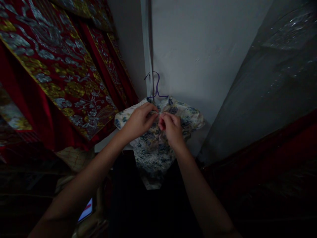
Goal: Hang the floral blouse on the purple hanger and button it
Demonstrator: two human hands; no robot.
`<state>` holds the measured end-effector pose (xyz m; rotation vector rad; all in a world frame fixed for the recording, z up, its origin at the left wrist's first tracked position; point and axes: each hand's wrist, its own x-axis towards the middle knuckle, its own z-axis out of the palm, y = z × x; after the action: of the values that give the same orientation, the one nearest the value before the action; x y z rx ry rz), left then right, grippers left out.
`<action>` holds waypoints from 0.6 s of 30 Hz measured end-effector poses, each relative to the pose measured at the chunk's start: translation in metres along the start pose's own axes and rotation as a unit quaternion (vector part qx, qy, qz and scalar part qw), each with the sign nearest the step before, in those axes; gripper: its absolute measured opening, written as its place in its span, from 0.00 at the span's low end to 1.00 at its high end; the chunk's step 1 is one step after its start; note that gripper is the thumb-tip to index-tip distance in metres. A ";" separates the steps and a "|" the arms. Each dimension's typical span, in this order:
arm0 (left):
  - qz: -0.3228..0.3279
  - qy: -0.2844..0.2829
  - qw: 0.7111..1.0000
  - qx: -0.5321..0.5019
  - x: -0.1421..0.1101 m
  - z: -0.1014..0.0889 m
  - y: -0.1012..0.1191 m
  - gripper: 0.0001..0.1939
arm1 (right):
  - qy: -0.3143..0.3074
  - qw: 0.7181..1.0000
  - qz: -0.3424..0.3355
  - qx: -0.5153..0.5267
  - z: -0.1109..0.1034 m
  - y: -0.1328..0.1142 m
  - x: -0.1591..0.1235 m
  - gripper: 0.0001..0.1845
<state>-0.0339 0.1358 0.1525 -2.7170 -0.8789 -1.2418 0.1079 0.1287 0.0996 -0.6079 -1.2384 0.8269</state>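
A small white garment with a blue floral print (153, 148) hangs on a purple hanger (156, 86) against a white wall. My left hand (138, 121) and my right hand (172, 129) meet at the garment's collar. Both pinch the fabric near the neck opening, fingers curled and pressed together. A tiny pale fastening seems to sit between my fingertips, too small to name. The dim light hides the lower part of the garment.
Red garments with gold and silver embroidery (61, 72) hang at the left. A dark, plastic-covered garment (272, 82) hangs at the right. A lit phone screen (86, 210) lies low at the left. A white pipe (148, 49) runs up the wall.
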 end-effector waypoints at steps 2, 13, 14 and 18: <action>0.019 0.011 1.000 0.019 0.000 -0.003 0.005 0.06 | -0.005 1.000 -0.005 0.010 0.003 -0.005 0.000 0.16; -0.010 0.050 0.997 0.064 -0.001 -0.010 0.014 0.04 | 0.000 0.996 -0.071 -0.051 -0.002 -0.003 -0.006 0.10; -0.019 0.051 0.997 0.053 -0.001 -0.010 0.014 0.05 | 0.014 0.994 -0.088 -0.063 -0.003 0.000 -0.006 0.08; -0.053 0.058 0.997 0.011 -0.002 -0.013 0.015 0.05 | 0.058 0.981 -0.130 -0.129 -0.005 0.007 -0.006 0.10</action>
<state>-0.0363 0.1196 0.1629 -2.5818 -1.0297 -1.3835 0.1101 0.1284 0.0898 -0.6762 -1.2943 0.4097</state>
